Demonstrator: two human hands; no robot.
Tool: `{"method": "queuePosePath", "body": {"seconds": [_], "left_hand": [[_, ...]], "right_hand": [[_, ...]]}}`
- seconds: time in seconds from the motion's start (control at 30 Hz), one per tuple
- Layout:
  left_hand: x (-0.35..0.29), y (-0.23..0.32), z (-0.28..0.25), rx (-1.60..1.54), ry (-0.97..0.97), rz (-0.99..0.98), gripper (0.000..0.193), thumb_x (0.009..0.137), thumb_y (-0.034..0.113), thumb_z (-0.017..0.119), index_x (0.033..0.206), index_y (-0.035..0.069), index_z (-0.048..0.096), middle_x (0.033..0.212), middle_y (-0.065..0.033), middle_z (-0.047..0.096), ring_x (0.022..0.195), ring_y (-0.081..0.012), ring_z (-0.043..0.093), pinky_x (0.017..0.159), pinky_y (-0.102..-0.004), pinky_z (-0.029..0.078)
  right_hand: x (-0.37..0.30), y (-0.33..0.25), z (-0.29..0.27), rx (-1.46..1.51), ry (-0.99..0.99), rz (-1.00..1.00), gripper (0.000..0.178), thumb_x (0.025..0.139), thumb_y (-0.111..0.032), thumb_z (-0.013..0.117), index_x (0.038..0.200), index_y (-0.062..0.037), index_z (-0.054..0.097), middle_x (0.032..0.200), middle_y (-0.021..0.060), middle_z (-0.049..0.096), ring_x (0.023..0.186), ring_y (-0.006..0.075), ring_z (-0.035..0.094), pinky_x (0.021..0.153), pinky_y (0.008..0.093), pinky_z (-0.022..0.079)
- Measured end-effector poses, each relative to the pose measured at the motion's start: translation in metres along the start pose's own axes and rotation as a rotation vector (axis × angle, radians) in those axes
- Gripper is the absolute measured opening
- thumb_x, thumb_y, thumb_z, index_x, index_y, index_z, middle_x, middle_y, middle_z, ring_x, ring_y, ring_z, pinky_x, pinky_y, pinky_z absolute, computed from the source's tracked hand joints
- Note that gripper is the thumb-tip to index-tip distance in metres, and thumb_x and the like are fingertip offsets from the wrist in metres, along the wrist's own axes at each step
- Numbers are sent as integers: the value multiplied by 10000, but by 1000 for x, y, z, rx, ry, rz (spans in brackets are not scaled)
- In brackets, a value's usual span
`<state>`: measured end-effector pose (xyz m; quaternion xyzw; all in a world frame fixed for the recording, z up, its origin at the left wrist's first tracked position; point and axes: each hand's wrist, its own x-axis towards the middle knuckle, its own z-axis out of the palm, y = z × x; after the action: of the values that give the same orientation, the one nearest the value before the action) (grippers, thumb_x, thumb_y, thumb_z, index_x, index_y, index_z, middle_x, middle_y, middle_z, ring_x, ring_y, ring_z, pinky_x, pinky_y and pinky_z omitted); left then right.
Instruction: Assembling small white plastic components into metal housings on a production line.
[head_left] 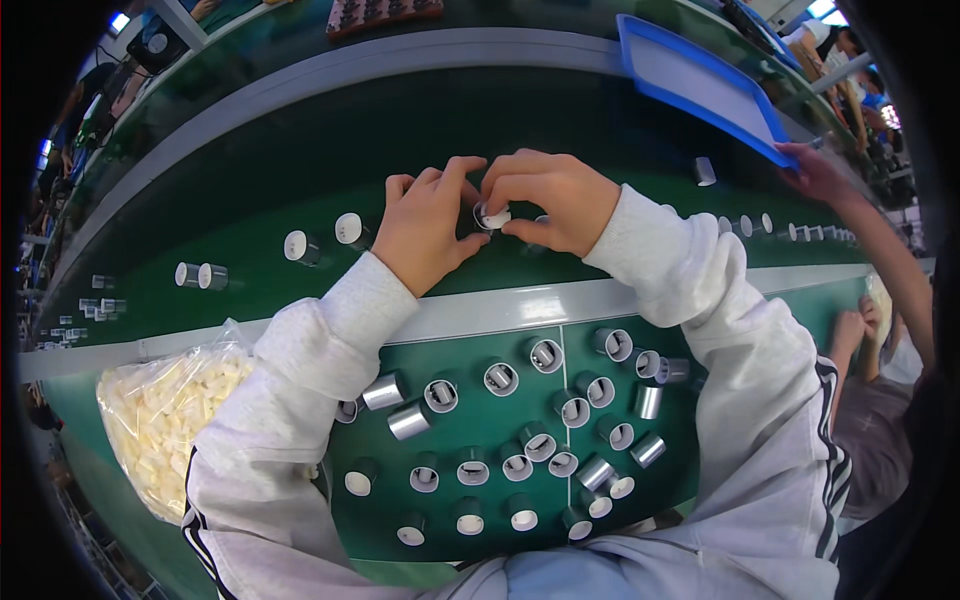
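Observation:
Over the green belt, my right hand pinches a round white cap between thumb and fingers. This cap sits tilted at the mouth of a small silvery metal cylinder, partly hidden by my fingers. From the left, my left hand curves its thumb and forefinger around that cylinder. White-topped cylinders stand on the belt left of my hands, the nearest one beside my left wrist. Another white top shows partly beneath my right hand.
Several open cylinders stand or lie on the green table near me, some white-topped. A clear bag of pale caps lies left. A pale rail edges the belt. At right, another person's hand touches a blue tray.

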<state>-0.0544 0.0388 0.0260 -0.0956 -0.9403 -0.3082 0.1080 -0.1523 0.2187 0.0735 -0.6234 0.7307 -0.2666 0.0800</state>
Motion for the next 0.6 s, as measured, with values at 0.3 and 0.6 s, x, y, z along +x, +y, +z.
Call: {"method": "queuePosePath", "body": {"seconds": [0.3,0.6], "left_hand": [[-1,-2,-1,-31,-5,3,673,709,135,784,1282,118,431,967,-51,657,1014,-252,605,972,-441,326],[-3,-8,-5,-18,2,37,636,712,112,769,1255,119,439,984,-49,674,1043,-244,605,1024,-459,308]], "right_hand": [[7,6,9,0,-26,-30,196,712,51,729,874,-11,638,1006,108,621,938,299,619,819,369,550],[9,9,14,-21,-64,-86,194,746,19,728,930,-28,691,1017,107,595,936,287,615,832,368,554]]}}
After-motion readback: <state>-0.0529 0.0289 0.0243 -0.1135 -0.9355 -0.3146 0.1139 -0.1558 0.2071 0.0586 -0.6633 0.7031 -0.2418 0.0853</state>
